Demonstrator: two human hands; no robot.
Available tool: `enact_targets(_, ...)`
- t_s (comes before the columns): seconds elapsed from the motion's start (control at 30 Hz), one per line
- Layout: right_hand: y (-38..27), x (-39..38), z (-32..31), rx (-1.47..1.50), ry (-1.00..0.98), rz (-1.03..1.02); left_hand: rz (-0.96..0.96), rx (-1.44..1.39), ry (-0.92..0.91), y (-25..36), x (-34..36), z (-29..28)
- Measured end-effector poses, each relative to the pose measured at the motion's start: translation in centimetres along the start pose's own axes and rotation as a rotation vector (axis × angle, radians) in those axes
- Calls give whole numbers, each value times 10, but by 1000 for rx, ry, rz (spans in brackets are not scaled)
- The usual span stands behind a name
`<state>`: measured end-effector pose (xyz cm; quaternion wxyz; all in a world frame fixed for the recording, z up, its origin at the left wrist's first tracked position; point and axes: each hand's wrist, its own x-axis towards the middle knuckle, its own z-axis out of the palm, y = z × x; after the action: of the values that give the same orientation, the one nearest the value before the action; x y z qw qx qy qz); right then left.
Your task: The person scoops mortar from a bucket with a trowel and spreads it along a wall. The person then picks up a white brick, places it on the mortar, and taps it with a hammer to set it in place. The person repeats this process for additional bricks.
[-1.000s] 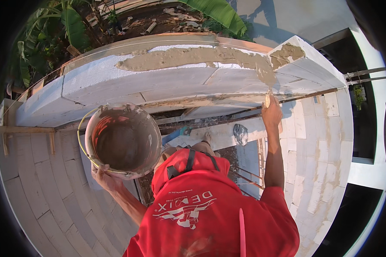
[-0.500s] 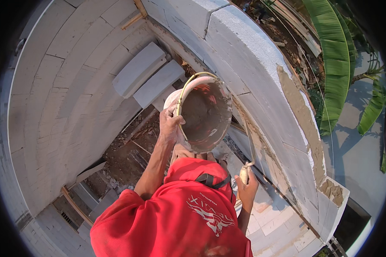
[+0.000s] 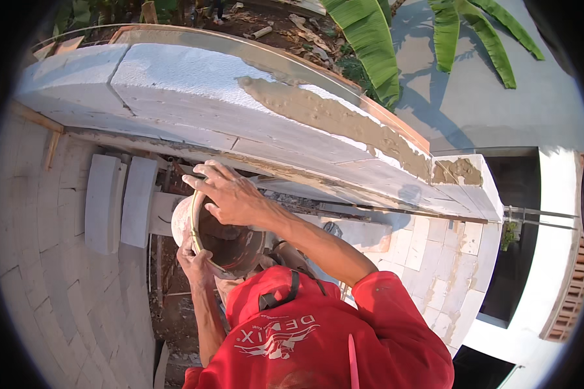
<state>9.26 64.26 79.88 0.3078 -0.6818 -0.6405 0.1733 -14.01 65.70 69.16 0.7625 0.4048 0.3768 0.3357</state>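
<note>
A mortar-caked bucket [image 3: 248, 249] hangs tilted in front of me, its inside grey and wet-looking in deep shadow. My left hand [image 3: 193, 258] is closed on the near-left side of its rim, where a pale yellow handle [image 3: 195, 227] runs along the edge. Over the far side of the opening reaches my right hand [image 3: 230, 198], its fingers spread and dusted with grey, at the rim. No tool shows in it. Beyond, a band of grey mortar [image 3: 331, 117] lies along the top of the white block wall [image 3: 175, 71].
Two loose white blocks [image 3: 102, 204] stand at the left beside a tall block wall [image 3: 52, 259]. Large banana leaves [image 3: 366, 48] overhang outside the mortared wall. A dark opening [image 3: 516, 227] is at the far right. Rubble [image 3: 182, 330] covers ground below.
My view has turned toward the mortared wall. My right hand has risen from low at the right, where it held a trowel, to the bucket's rim. The trowel is out of sight.
</note>
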Motion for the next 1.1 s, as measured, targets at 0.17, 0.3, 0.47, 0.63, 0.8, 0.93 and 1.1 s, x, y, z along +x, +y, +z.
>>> enact_targets(0.17,27,-19,-31,-43,-12,-47,-174,162,-198,-1,4,32)
enact_targets(0.3,57,-104,-70,-136,-141,147,62,575,-417,-35,-5,70)
enact_targets(0.47,93,-265,-47,-112,-304,349,193,1512,-501,-95,3,61)
enact_targets(0.63,165,-342,44,-109,-163,464,-185,1454,-481,-132,28,-11)
enact_targets(0.8,254,-440,147,-49,-185,782,-448,1345,-252,-115,-7,-43)
enact_targets(0.93,338,-512,205,81,-589,1119,-457,1357,-99,-85,-57,-44)
enact_targets(1.1,405,-574,220,-40,-940,1096,-623,1311,203,-85,-87,-50)
